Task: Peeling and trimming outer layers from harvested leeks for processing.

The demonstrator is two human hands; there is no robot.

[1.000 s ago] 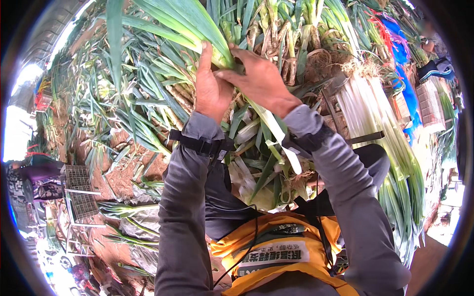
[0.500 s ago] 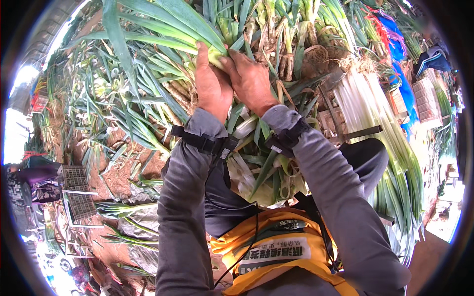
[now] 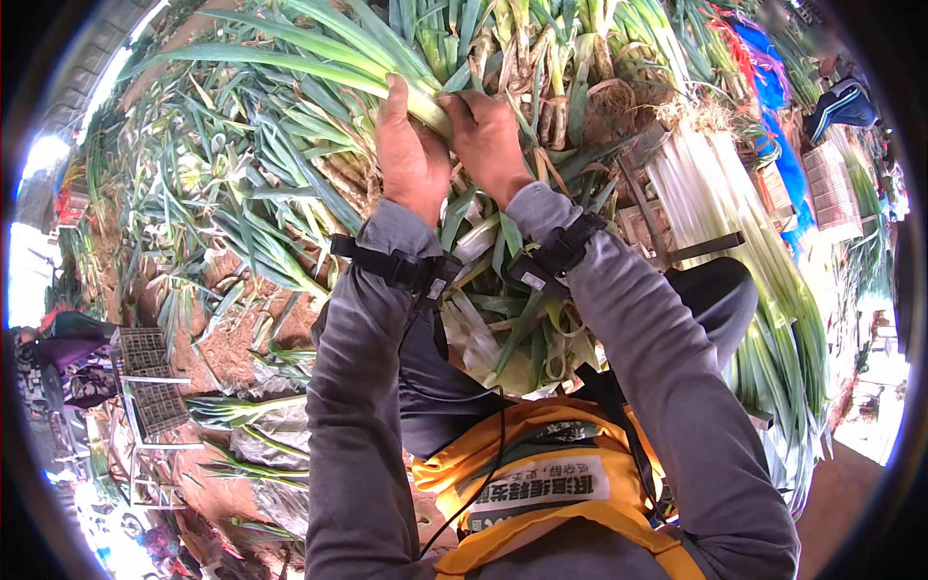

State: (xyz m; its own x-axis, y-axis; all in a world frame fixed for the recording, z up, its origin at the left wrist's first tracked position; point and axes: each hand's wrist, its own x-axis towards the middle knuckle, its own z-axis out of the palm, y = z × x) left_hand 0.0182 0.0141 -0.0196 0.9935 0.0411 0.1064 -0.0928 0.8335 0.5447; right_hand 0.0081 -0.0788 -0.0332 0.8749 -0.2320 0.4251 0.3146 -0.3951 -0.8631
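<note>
A leek (image 3: 425, 101) lies across the person's two hands, leaves fanning far and left over a heap of greens (image 3: 271, 164); the right hand (image 3: 488, 140) pinches its pale stem between thumb and curled fingers, while the left hand (image 3: 413, 155), half closed with thumb raised, holds it too. It looks light, floppy-leaved, easily bruised, best gripped by that firmer stem. Its lower end and most left fingers are hidden.

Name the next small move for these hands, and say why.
Probably have the right hand pinch an outer layer of the leek and draw it down while the left hand steadies the stalk: both hands are at the stalk, its leaves fan away beyond them, and other long leaves lie below.
</note>
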